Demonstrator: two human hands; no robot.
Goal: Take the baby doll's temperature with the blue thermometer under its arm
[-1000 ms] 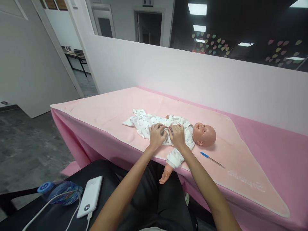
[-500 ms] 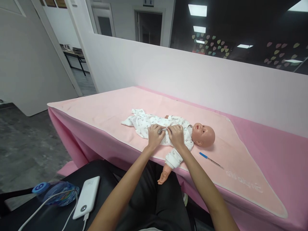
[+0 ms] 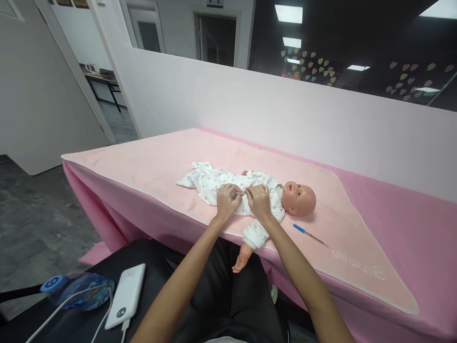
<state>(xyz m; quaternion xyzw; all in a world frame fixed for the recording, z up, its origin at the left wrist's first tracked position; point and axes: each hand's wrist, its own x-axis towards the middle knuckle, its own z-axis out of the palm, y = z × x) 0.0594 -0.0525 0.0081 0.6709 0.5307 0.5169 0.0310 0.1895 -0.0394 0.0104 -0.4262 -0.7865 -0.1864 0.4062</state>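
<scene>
A baby doll (image 3: 299, 199) lies on its back on the pink mat, its head to the right, dressed in a white printed romper (image 3: 207, 183). Over the doll's middle, my left hand (image 3: 227, 199) pinches the front edge of the romper. My right hand (image 3: 258, 200) pinches the same cloth just to the right, the fingertips of both hands almost meeting. A snap button (image 3: 273, 191) shows near the doll's collar. The doll's near arm (image 3: 243, 255) hangs over the table edge. Whatever small fastener may lie between my fingers is hidden.
A pen with a blue cap (image 3: 310, 235) lies right of my right forearm on the pink mat (image 3: 150, 162). On the black chair at lower left are a white power bank (image 3: 126, 295) with cables and a plastic bottle (image 3: 84, 291). A white wall (image 3: 221, 100) stands behind the table.
The whole view has shifted slightly, so everything sits a little further left. Both hands keep their pinch on the romper, with hardly any visible movement.
</scene>
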